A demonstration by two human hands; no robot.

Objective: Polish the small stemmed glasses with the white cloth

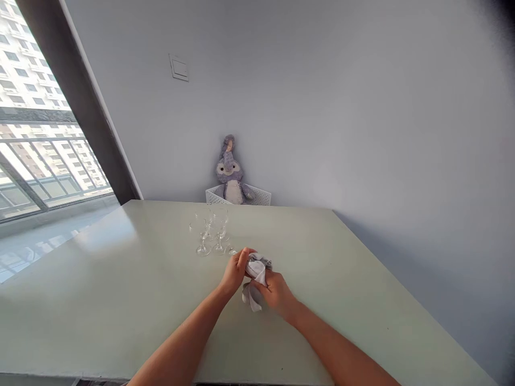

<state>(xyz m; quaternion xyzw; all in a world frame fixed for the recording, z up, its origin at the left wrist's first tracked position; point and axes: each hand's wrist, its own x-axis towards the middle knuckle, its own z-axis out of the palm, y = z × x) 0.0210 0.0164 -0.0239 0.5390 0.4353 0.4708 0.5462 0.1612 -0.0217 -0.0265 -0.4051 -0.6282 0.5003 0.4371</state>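
My left hand (pixel 236 268) is closed around what looks like a stemmed glass, mostly hidden by fingers and cloth. A clear round glass foot (pixel 232 250) shows just beyond its knuckles. My right hand (pixel 276 292) grips a light grey cloth (pixel 257 266), bunched against the glass between both hands. One end of the cloth hangs below the fingers. Whether the cloth reaches inside the bowl I cannot tell. Left of my hands, several clear stemmed glasses (pixel 219 230) stand upright in a close group on the table.
The pale green table (pixel 161 311) reaches to the wall. Behind its far edge a grey plush toy (pixel 231 177) sits in a white perforated basket (pixel 262 197). A light switch (pixel 179 68) is on the wall. At the left is a window (pixel 44 134) with a railing outside.
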